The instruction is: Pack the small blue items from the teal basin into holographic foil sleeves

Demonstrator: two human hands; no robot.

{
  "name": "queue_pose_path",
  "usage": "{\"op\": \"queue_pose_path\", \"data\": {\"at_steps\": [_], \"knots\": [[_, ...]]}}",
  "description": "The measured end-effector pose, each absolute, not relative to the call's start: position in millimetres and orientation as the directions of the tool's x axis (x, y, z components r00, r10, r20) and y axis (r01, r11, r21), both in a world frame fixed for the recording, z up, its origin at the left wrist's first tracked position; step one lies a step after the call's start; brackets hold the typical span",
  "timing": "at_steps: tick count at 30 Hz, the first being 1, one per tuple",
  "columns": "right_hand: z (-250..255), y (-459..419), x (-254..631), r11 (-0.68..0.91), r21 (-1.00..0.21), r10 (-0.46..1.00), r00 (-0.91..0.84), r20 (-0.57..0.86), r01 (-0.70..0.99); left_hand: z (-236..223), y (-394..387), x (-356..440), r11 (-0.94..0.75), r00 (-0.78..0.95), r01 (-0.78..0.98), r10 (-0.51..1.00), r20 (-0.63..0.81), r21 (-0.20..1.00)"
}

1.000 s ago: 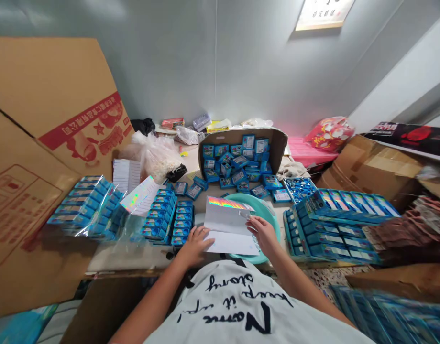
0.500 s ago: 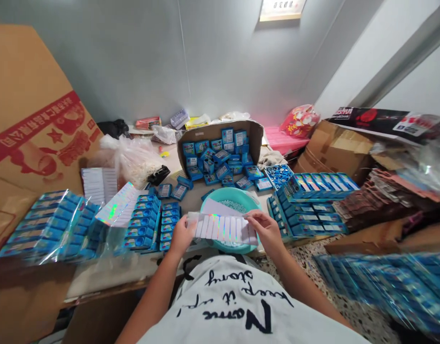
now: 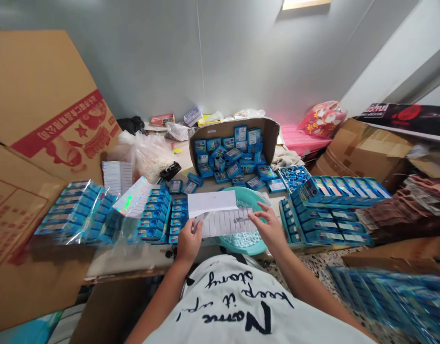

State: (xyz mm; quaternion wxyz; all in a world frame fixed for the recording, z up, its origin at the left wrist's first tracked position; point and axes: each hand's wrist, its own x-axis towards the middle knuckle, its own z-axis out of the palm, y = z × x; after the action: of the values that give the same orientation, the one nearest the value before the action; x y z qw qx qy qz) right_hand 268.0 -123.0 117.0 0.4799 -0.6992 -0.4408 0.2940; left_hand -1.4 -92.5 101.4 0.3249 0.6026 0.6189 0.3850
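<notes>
In the head view, we see our 2 hands apart, with the label sheet (image 3: 222,224) spanning the gap between them. Our left hand (image 3: 189,239) is clamped on the sheet's left end, thumb on top. Our right hand (image 3: 268,227) is at the opposite end, thumb and finger pinching a small strip (image 3: 240,220) that lies over the sheet; the other fingers are spread. Just beyond the label sheet we see a plain white sheet (image 3: 209,201). Below it all is the teal basin (image 3: 260,246) of pale pellets (image 3: 243,240), partly covered, closer to our right hand.
</notes>
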Motion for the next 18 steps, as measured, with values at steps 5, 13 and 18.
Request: {"op": "queue_pose_path", "data": {"at_steps": [5, 13, 18], "knots": [[105, -114, 265, -0.240, -0.948, 0.897, 0.421, -0.134, 0.209, 101, -95, 4, -0.075, -0.038, 0.433, 0.994, 0.101, 0.898], [113, -100, 261, -0.123, -0.949, 0.923, 0.385, -0.002, 0.290, 100, -93, 0, -0.079, -0.068, 0.260, 0.993, 0.100, 0.962], [116, -95, 256, -0.108, -0.929, 0.915, 0.400, 0.047, 0.355, 98, -100, -1, -0.084, -0.087, 0.301, 0.989, 0.116, 0.950]]}}
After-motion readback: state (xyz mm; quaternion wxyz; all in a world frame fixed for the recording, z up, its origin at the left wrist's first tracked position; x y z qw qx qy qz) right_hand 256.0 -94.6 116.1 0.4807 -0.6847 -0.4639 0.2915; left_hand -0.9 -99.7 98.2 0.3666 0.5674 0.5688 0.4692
